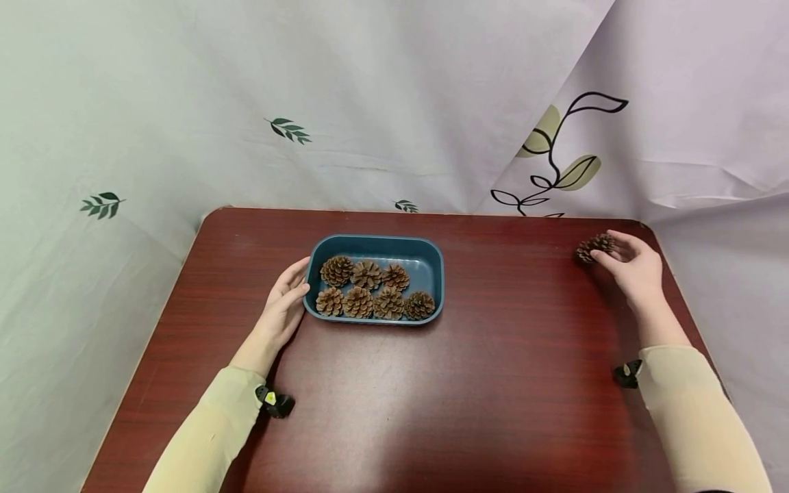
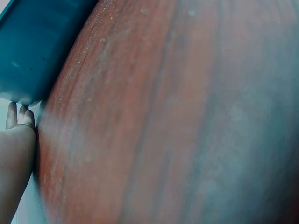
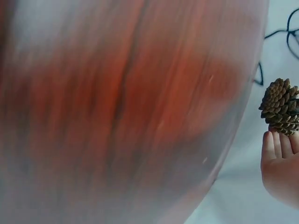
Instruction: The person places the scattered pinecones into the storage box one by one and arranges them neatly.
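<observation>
In the head view a blue rectangular tub (image 1: 376,239) stands left of the table's middle. Several brown pine cones (image 1: 358,302) lie in it, in two rows. My left hand (image 1: 283,305) touches the tub's left end, thumb and fingertips at the wall; the left wrist view shows straight fingers (image 2: 24,116) against that blue end. Far to the right, my right hand (image 1: 635,267) holds one pine cone (image 1: 594,248) between thumb and fingers near the table's back right corner. The right wrist view shows this cone (image 3: 280,106) at the fingertips.
The reddish-brown wooden table (image 1: 493,370) has rounded back corners. Behind it hangs a pale curtain (image 1: 382,82) printed with leaves, down to the back edge. A small dark wrist camera (image 1: 280,405) sits at the left cuff, another camera (image 1: 627,374) at the right.
</observation>
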`<state>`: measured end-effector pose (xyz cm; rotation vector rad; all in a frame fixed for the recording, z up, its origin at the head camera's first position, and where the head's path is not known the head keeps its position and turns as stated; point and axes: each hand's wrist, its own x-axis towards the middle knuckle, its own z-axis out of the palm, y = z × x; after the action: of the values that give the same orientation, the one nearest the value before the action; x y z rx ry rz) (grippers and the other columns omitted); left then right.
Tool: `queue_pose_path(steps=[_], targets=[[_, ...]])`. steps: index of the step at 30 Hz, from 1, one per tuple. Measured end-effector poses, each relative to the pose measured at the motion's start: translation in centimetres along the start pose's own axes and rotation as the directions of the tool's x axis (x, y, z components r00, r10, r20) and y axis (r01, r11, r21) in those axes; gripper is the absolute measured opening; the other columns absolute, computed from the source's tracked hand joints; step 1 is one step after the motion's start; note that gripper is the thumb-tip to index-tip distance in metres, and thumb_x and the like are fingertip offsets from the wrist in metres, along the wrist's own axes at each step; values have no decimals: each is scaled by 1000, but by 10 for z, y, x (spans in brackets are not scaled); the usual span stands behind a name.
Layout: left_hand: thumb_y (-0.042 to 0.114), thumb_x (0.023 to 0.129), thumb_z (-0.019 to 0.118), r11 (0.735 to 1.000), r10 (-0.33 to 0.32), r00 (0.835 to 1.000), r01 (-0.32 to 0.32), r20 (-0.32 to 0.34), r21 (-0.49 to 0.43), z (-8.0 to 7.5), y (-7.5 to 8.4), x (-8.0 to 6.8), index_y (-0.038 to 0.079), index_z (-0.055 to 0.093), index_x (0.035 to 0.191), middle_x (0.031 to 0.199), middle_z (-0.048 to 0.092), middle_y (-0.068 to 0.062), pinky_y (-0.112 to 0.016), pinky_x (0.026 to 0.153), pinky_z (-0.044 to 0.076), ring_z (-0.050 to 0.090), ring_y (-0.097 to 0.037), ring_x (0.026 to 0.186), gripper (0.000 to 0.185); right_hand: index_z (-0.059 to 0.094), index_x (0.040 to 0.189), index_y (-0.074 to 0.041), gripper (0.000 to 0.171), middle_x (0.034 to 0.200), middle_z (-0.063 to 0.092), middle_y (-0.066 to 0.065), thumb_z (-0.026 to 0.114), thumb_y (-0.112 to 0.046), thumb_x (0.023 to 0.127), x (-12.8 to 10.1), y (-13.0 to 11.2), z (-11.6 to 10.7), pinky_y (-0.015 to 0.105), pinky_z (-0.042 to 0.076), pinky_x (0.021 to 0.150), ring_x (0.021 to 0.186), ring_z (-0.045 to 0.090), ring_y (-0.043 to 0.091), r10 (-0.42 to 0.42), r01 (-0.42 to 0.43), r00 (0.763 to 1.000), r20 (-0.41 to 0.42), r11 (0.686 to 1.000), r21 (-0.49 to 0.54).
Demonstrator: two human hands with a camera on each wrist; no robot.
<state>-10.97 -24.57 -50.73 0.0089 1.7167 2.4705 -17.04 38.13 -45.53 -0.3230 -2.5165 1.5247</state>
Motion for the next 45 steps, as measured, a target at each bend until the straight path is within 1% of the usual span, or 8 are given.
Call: queue_pose_path(steps=[3, 8, 15, 26, 30, 38, 41, 45], targets=[[-3, 109, 45, 1000, 1, 1000, -1, -1, 2, 0, 0, 0, 12, 40, 159, 147, 57, 13, -21, 100, 50, 53, -6, 135, 53, 62, 146, -1, 55, 100, 62, -36, 76, -3, 94, -4, -9, 10, -2, 45, 84, 95, 59, -20, -27, 26, 999, 18, 999, 28], [-3, 109, 45, 1000, 6, 1000, -6, 4, -3, 0, 1, 0, 13, 42, 158, 146, 59, 13, -21, 99, 51, 54, -6, 134, 52, 62, 146, 0, 54, 101, 61, -36, 76, -4, 94, -10, -19, 24, -2, 46, 85, 96, 59, -20, -64, 63, 996, 65, 998, 12], [-3, 108, 45, 1000, 11, 1000, -11, 1, -13, 0, 1, 0, 15, 45, 156, 145, 59, 13, -21, 98, 51, 55, -7, 133, 51, 58, 147, 7, 57, 102, 60, -37, 77, -3, 94, -18, -31, 42, -1, 47, 85, 95, 59, -22, -111, 113, 987, 113, 994, -11], [-3, 109, 45, 1000, 9, 1000, -9, -3, -7, 0, 0, -1, 14, 44, 157, 147, 59, 13, -21, 99, 50, 55, -7, 134, 52, 59, 145, 6, 56, 111, 62, -32, 79, -2, 93, -34, -55, 71, 3, 50, 90, 102, 61, -20, -177, 173, 958, 226, 984, 39], [-2, 109, 45, 1000, 5, 1000, -5, -6, -1, -1, -1, -1, 15, 44, 158, 148, 58, 13, -21, 99, 50, 55, -6, 135, 52, 61, 145, 3, 56, 118, 64, -22, 80, -4, 93, -39, -63, 80, 4, 49, 93, 104, 60, -19, -184, 182, 946, 266, 983, 30], [-2, 109, 45, 1000, 5, 1000, -5, -9, -7, 0, -1, -2, 15, 45, 157, 147, 59, 13, -21, 101, 50, 53, -7, 137, 52, 63, 145, -3, 55, 137, 67, 13, 81, -7, 93, -47, -79, 99, 5, 49, 96, 105, 59, -19, -202, 209, 925, 322, 978, 13], [-2, 109, 45, 1000, 5, 1000, -5, -8, -7, 0, -1, -2, 15, 44, 157, 147, 59, 13, -21, 101, 50, 54, -7, 137, 51, 63, 145, -2, 55, 140, 66, 19, 81, -5, 93, -50, -84, 106, 6, 49, 97, 106, 59, -18, -226, 229, 911, 344, 973, 34], [-2, 109, 46, 1000, 8, 1000, -8, -6, -3, 0, -1, -1, 15, 44, 158, 147, 59, 14, -21, 100, 50, 54, -6, 136, 51, 64, 144, -2, 54, 141, 66, 21, 81, -3, 92, -53, -90, 115, 6, 49, 97, 107, 59, -18, -252, 243, 897, 364, 967, 71]])
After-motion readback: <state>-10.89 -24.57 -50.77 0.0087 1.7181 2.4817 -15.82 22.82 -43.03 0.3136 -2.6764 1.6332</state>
